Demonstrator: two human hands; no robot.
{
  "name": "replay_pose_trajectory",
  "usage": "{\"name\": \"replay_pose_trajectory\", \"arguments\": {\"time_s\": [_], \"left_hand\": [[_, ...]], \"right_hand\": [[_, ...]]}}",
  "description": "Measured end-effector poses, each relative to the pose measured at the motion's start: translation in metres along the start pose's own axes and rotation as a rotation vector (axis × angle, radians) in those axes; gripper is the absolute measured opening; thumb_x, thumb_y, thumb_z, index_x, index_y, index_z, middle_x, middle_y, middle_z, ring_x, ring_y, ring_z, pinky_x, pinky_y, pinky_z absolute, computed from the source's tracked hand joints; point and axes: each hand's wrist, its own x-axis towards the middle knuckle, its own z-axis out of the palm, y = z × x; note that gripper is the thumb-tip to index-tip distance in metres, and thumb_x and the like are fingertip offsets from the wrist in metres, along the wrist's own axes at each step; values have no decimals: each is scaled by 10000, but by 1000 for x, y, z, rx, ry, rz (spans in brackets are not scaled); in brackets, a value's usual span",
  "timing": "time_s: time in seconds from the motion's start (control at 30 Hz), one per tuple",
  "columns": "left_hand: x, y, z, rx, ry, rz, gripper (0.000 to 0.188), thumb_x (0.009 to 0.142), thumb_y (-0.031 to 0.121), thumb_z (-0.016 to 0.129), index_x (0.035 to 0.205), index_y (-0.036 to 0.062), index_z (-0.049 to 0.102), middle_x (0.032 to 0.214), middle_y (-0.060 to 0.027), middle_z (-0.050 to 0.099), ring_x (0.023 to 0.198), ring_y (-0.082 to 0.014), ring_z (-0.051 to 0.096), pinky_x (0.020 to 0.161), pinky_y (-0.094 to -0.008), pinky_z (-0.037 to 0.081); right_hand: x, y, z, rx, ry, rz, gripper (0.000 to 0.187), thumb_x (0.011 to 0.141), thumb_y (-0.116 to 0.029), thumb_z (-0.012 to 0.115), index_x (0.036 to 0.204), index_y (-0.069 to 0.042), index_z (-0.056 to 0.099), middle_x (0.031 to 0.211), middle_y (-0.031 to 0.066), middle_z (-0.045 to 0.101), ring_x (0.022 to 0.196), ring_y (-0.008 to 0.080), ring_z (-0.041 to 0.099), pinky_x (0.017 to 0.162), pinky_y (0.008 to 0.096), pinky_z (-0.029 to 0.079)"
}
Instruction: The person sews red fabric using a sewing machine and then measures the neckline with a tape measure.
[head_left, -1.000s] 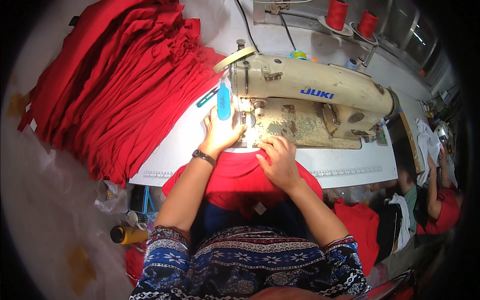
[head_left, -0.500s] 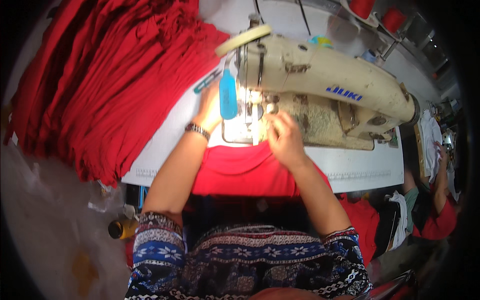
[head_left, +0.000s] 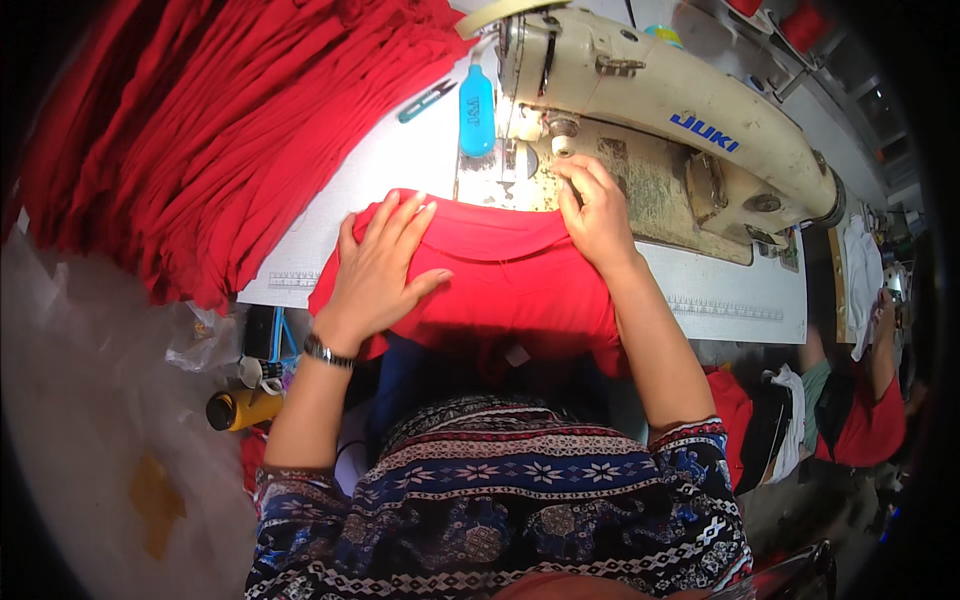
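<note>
A red knit garment with a curved neckline band lies along the near edge of the sewing table, its lower part hanging over toward my lap. My left hand rests flat on the garment's left side, fingers spread and thumb apart. At the neckline's right end is my right hand, its fingers bent and brought toward the thumb; whatever is between them is hidden. The fingertips are just right of the presser foot area of the cream sewing machine. A light-blue paddle-shaped piece hangs at the machine's head.
A big pile of red fabric pieces covers the left side. Teal thread snips lie beside it. A yellow bottle is below the table's left edge. Red thread cones stand far right; another person's arm shows at right.
My left hand has come back from beside the needle area onto the garment's left side. My right hand stays near the presser foot. The whole view has shifted, moving the machine up the picture.
</note>
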Motion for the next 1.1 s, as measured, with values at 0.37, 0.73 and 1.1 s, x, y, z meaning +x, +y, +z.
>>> {"name": "replay_pose_trajectory", "arguments": {"time_s": [0.37,0.73,1.1], "left_hand": [[-8,43,18,58,-4,-75,849,941,587,567,1539,24,350,1610,-149,346,1500,-346,295,1165,-649,207],[-7,36,32,-103,165,-137,1145,791,671,705,1583,2,220,1625,-214,290,1516,-367,263,1186,-648,162],[-10,26,32,-381,259,-124,889,881,320,716,1544,-55,259,1573,-252,354,1481,-411,310,1208,-538,224]], "right_hand": [[0,-13,-4,-287,-77,-235,230,864,-111,689,1080,-32,674,1111,121,654,1065,309,624,892,440,506],[-23,-63,-35,283,-447,227,190,855,-183,759,898,-20,673,869,107,654,806,250,639,740,365,504],[-204,-48,-159,38,-1230,432,86,819,-33,735,904,-24,722,878,147,712,848,332,690,762,406,545]]}}
